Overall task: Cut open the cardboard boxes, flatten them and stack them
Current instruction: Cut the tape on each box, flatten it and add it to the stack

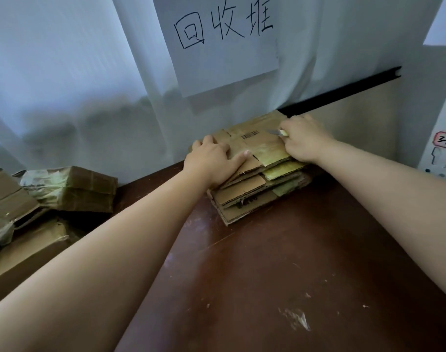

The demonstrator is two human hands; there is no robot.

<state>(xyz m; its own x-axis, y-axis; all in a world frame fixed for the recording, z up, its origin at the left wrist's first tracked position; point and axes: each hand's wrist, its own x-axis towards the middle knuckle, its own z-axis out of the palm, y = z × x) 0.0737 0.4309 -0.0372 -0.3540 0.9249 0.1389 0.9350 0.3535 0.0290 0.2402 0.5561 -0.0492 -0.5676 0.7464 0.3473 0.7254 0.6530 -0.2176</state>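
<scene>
Our left hand [211, 158] lies flat, fingers straight, pressing the stack of flattened boxes [257, 174] at the far edge of the brown table [280, 275]. Our right hand [304, 141] rests there too, fingers curled round a small knife [275, 132]. Unflattened taped boxes [69, 189] sit off to the left, contents unseen.

A stack [257, 189] of flattened boxes lies on the table [280, 275] at its far edge, below a sign [224, 44] on the curtain [64, 72]; uncut boxes [72, 189] sit well left, off the table
</scene>
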